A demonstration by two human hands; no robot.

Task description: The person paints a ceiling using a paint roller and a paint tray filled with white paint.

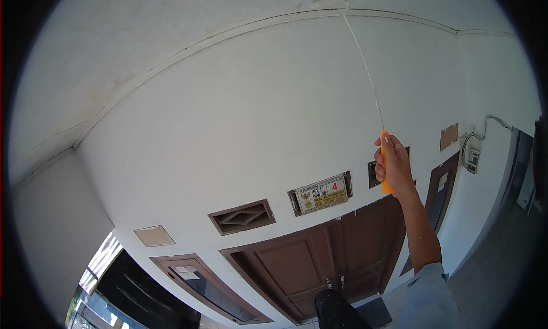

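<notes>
My right hand (394,163) is raised and closed around the orange handle of a paint roller (386,183), the thumb lying along the grip. From the handle a long, thin white rod (365,66) runs up to the roller head (330,1), which is at the ceiling (200,15) just beyond the moulding. White specks dot my forearm below a light blue-grey sleeve (428,295). My left hand is out of view.
A white wall (240,117) fills the middle. Below are a vent opening (242,217), a number plate (321,194), brown double doors (308,255) and a framed window (208,286). Cables and a switch box (472,159) hang at right. A dark shape (337,311) shows at the bottom.
</notes>
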